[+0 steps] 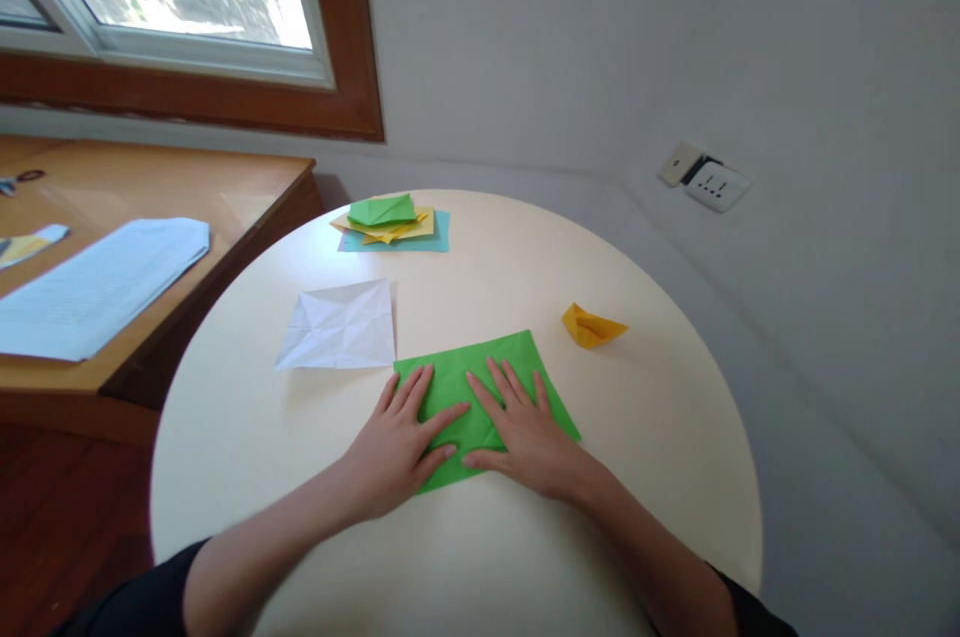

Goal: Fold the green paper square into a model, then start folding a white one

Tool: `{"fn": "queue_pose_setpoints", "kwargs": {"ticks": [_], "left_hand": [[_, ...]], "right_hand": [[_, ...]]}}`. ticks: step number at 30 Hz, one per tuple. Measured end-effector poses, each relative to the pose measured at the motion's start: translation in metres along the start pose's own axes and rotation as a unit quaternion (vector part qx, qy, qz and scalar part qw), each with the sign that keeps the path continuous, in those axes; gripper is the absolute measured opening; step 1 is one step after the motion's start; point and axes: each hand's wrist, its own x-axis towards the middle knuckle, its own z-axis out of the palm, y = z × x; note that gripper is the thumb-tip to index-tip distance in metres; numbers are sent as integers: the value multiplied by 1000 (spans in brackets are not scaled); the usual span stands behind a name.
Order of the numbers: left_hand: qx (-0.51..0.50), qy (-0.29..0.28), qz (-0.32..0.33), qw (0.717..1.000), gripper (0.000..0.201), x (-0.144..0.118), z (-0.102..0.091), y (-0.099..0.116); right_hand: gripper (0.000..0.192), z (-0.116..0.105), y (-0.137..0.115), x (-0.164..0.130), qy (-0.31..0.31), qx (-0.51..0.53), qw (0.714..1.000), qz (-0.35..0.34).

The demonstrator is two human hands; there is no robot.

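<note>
A sheet of green paper [457, 372] lies flat on the round cream table [225, 457], turned slightly askew. On its left half rests my left hand [405, 437], fingers spread and palm down. My right hand [525, 427] lies spread on the right half, its thumb near the left thumb. Both hands touch the sheet without gripping it, and they cover part of its surface. Just beyond the left hand is a creased white paper [339, 325], close to the green sheet's corner. To the right of the green sheet sits a small folded yellow paper boat [591, 327].
At the table's far edge is a pile of folded green and yellow paper [382, 211] on a blue sheet [441, 233]. A wooden desk [240, 182] on the left bears white papers [105, 287] and scissors [22, 179]. The wall has a socket [717, 185].
</note>
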Motion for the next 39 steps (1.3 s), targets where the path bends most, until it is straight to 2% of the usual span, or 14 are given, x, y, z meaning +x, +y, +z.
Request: {"fn": "queue_pose_setpoints", "kwargs": {"ticks": [5, 10, 12, 15, 17, 19, 21, 25, 31, 39], "left_hand": [[-43, 34, -28, 998, 37, 3, -5, -4], [-105, 110, -93, 984, 29, 8, -13, -9], [-87, 150, -106, 979, 30, 9, -16, -17], [-10, 179, -147, 973, 35, 12, -21, -37], [55, 165, -181, 968, 42, 16, -22, -53], [90, 120, -224, 963, 47, 24, -20, -68], [74, 46, -243, 966, 49, 35, -18, -82], [48, 2, -279, 959, 54, 65, -19, -101], [41, 2, -321, 946, 53, 98, -20, -115], [54, -1, -308, 950, 57, 99, -11, -121]], "right_hand": [[90, 2, 1, 1, 15, -5, 1000, -2], [90, 6, 3, 3, 29, -6, 1000, -6], [90, 5, 3, 2, 25, -1, 1000, -5], [90, 3, 2, 1, 24, 2, 1000, -6], [89, 1, 0, 0, 19, 2, 1000, -2], [89, 0, 0, -1, 15, 3, 1000, 1], [89, 0, 0, -1, 19, 3, 1000, -1], [88, 4, 2, 1, 30, 5, 1000, -8], [87, 4, 1, 1, 20, 14, 1000, 4], [88, 5, 2, 1, 21, 2, 1000, 5]]}}
